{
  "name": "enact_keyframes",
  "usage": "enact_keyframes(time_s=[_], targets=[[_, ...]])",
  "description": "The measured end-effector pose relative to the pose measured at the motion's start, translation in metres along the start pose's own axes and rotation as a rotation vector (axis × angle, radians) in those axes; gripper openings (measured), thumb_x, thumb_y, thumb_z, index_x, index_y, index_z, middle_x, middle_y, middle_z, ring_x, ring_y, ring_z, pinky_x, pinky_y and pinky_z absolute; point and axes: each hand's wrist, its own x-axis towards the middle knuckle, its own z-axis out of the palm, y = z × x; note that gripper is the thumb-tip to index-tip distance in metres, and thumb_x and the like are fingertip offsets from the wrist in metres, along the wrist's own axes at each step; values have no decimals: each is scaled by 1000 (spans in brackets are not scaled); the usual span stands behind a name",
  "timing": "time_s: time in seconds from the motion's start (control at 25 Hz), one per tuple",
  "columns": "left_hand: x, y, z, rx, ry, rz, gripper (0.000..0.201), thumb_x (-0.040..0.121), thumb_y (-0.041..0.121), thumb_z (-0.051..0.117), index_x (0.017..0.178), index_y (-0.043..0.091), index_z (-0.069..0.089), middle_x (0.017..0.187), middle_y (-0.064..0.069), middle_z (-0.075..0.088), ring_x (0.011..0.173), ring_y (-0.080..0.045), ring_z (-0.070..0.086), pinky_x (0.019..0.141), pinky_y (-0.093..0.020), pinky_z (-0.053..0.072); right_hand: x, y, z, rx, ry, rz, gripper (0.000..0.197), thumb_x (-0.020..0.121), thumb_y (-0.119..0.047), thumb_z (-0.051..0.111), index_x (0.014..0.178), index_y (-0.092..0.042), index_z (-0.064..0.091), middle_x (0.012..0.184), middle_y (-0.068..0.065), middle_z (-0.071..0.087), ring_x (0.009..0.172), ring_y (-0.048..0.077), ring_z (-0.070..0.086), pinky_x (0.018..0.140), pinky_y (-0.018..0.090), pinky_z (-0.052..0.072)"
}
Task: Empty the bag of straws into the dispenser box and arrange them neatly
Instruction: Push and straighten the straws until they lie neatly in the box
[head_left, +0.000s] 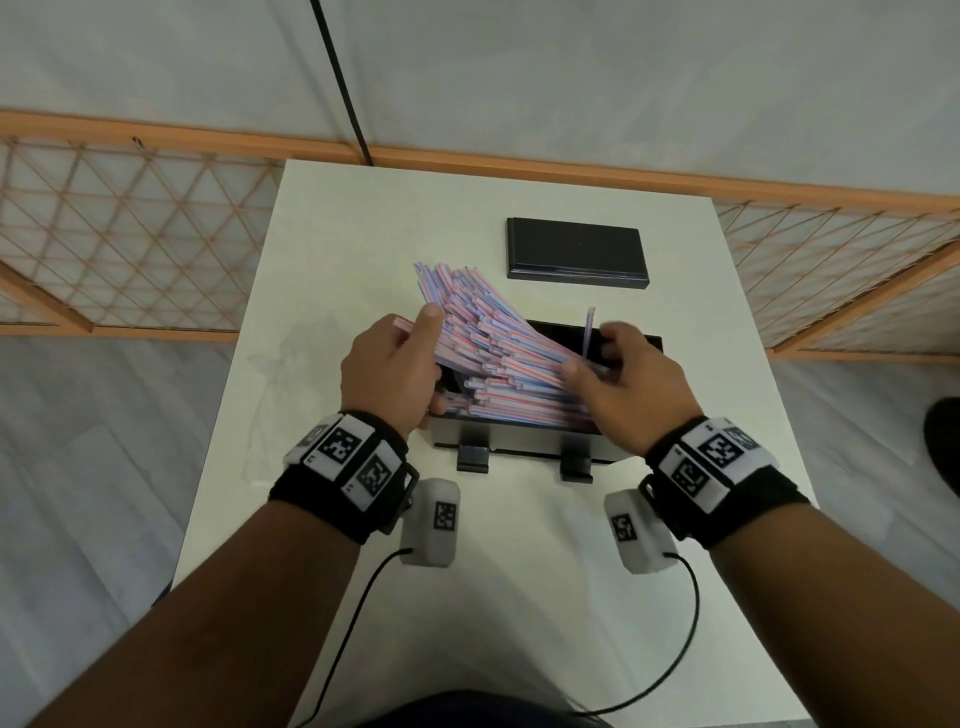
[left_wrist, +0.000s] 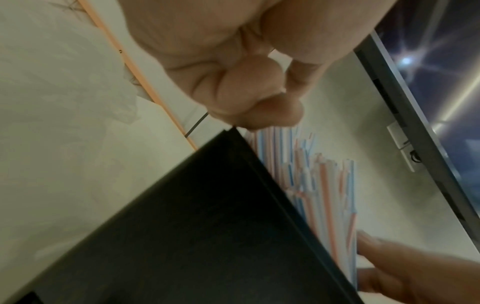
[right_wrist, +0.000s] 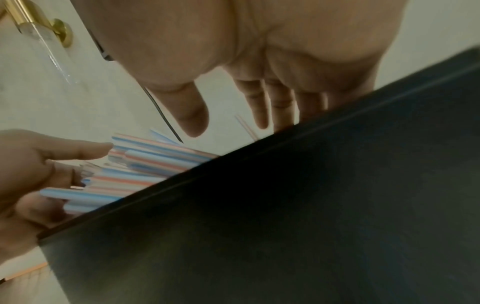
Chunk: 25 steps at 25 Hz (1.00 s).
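A black dispenser box (head_left: 519, 441) stands open at the table's middle. Several red, white and blue striped straws (head_left: 498, 343) lie in it, fanned up and out over its far left corner; one straw (head_left: 589, 330) stands upright at the right. My left hand (head_left: 423, 332) is at the box's left end, fingers curled round the loose straw ends (right_wrist: 145, 164). My right hand (head_left: 597, 353) lies over the straws' right ends with fairly straight fingers (right_wrist: 262, 107) reaching behind the box rim (right_wrist: 311, 156). An empty clear bag (head_left: 275, 364) lies left of the box.
The box's black lid (head_left: 576, 252) lies flat on the white table (head_left: 519, 597) behind the box. An orange lattice fence (head_left: 130, 234) runs behind the table. A black cable (head_left: 343, 83) hangs down the wall. Wrist-camera cables trail over the near table.
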Motion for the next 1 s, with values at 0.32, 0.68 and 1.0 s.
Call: enact_keyframes(time_s=[0.32, 0.68, 1.0], targets=[[0, -5, 3, 20, -55, 34, 47, 101, 43, 52, 79, 4, 67, 61, -4, 72, 43, -23, 66, 46, -28, 45, 31, -18, 4, -50, 27, -92, 22, 92, -36, 60, 110, -29, 70, 93, -5, 69, 96, 20, 63, 78, 18, 35], [-9, 4, 2, 399, -20, 211, 58, 104, 48, 40, 60, 11, 42, 60, -2, 52, 58, -17, 49, 63, -34, 32, 19, -56, 3, -44, 231, -544, 18, 91, -32, 63, 99, -21, 73, 87, 3, 65, 73, 22, 60, 70, 29, 47], [-18, -16, 10, -134, -144, -3, 94, 82, 83, 24, 149, 21, 46, 150, 3, 51, 139, -11, 45, 121, -36, 28, -11, -24, -11, -121, -101, -314, 34, 81, -54, 64, 78, -20, 66, 64, -8, 63, 61, 7, 58, 63, 22, 47]])
